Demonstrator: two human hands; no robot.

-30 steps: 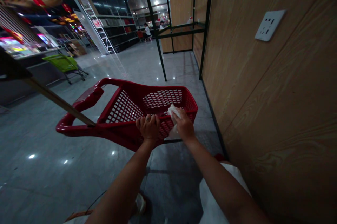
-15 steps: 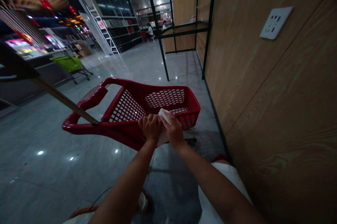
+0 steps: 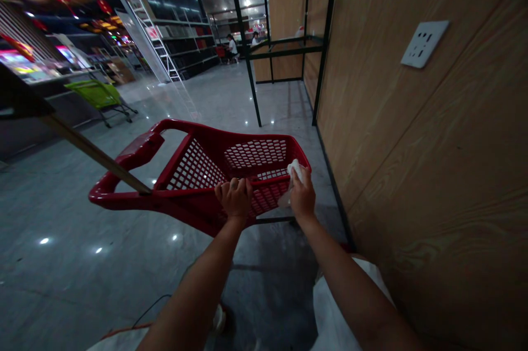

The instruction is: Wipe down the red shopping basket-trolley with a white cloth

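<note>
One cloth [image 3: 295,170] half-hidden, right hand [image 3: 302,196], red cart [image 3: 185,202]

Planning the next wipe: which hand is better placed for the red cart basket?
The right hand, probably: it holds the white wipe at the basket's mesh, while the left hand grips the cart's rim.

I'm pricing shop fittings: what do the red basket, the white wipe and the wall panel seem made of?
The red basket looks like moulded gloss plastic: smooth shine, one-piece lattice. The white wipe in the right hand looks soft and crumpled, cloth or tissue, hard to tell. The wall panel looks like wood-grain laminate with a satin sheen, though real veneer remains possible.
</note>
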